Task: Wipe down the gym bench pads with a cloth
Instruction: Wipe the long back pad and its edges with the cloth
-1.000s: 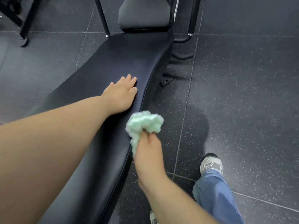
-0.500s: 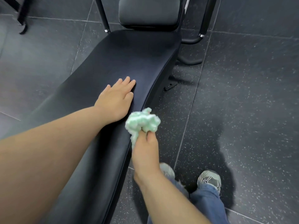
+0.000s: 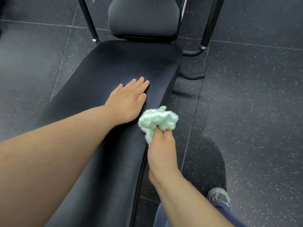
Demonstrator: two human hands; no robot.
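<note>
Palm down, the left hand (image 3: 129, 102) is lying flat on the long black bench pad (image 3: 124, 66), fingers straight and pressed close together, forearm reaching in from the lower left. The right hand (image 3: 161, 154) is hovering at the pad's right edge, its fingers bunching a crumpled pale green cloth (image 3: 157, 120) that is sticking out above the knuckles, just beside the left wrist. A smaller pad (image 3: 142, 17) is sitting beyond the long one. A grey shoe (image 3: 219, 196) is standing on the speckled floor (image 3: 254, 104).
</note>
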